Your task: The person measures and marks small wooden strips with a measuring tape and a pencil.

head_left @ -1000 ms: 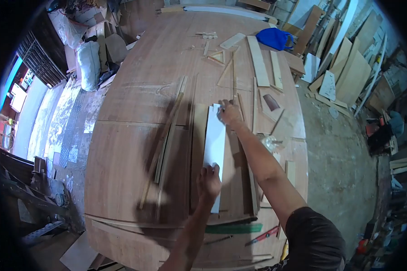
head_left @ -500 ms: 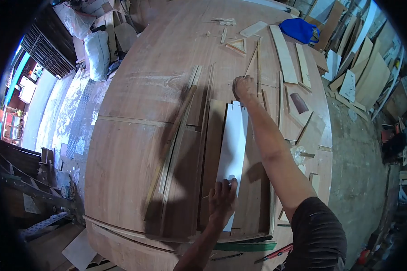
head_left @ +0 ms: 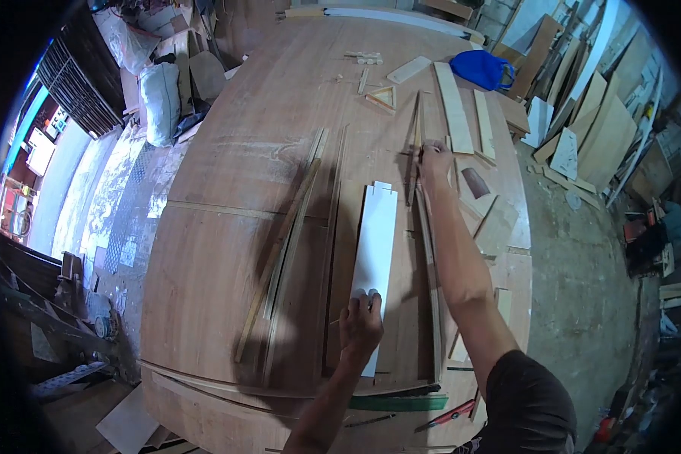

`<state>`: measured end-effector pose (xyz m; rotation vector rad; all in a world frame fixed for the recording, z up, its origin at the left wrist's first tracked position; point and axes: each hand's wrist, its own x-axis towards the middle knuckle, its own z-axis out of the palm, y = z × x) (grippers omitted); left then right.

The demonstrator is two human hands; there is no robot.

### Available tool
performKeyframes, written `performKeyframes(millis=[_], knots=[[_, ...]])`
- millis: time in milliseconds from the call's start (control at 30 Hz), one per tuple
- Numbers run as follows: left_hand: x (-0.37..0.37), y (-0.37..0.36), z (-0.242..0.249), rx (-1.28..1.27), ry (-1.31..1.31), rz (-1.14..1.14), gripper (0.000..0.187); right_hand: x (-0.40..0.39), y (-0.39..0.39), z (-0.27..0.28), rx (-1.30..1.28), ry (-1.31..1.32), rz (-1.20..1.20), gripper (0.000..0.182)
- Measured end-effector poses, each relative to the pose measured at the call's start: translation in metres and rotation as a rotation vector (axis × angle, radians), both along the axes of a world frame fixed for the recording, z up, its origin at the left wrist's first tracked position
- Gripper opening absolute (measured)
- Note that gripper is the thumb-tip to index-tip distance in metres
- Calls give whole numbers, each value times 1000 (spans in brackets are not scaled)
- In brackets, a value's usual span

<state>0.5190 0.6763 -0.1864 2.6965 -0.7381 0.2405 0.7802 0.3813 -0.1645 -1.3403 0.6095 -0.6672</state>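
Observation:
A long white board (head_left: 375, 242) lies lengthwise on the wooden table (head_left: 212, 287). Near its lower end rests my left hand (head_left: 362, 321), its fingers curled on the surface; whether they hold anything is hidden. Farther up and to the right, my right hand (head_left: 436, 157) is closed at the thin wooden strips (head_left: 418, 121); what lies between its fingers is too small to make out. Left of the board, several long narrow strips (head_left: 299, 204) lie side by side.
A blue bag (head_left: 480, 69), a pale plank (head_left: 453, 110) and a small wooden triangle (head_left: 382, 97) lie toward the far side. A red cutter (head_left: 446, 415) and a green strip (head_left: 401, 402) are at the near edge. Boards (head_left: 590, 121) lean at the right.
My right hand has moved right and slightly nearer, away from the top end of the white board. Long strips at the right have shifted. The whole view has turned slightly.

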Motion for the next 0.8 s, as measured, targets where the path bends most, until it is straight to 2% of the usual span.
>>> performKeyframes(millis=[33,100,133,233,300,400,467,500,567,700,767,800], knots=[[0,0,1,-11,-5,-5,29,-21,9,17,-11,-5,-5,5],[0,1,2,-16,19,-16,29,-77,44,59,184,-231,36,5],[0,1,6,2,79,-3,24,-108,58,73,128,-212,68,5],[1,2,-2,-44,-8,5,27,-210,102,94,14,-176,125,9],[3,3,-5,-88,6,2,20,-288,139,118,-13,-28,226,7],[3,3,-20,-224,66,14,12,-402,185,114,80,54,277,3],[0,3,-11,-730,422,83,14,-475,213,110,86,46,342,5],[-18,8,47,-1138,1147,260,19,-507,228,112,106,117,337,5],[-52,20,100,-1417,1362,257,19,-567,248,99,134,189,400,9],[-109,38,107,-1400,1215,283,21,-642,266,110,160,305,484,10],[-128,47,104,-1260,1039,242,21,-662,263,116,-5,334,590,10],[-133,48,108,-1175,981,345,21,-670,262,124,29,366,598,11]])
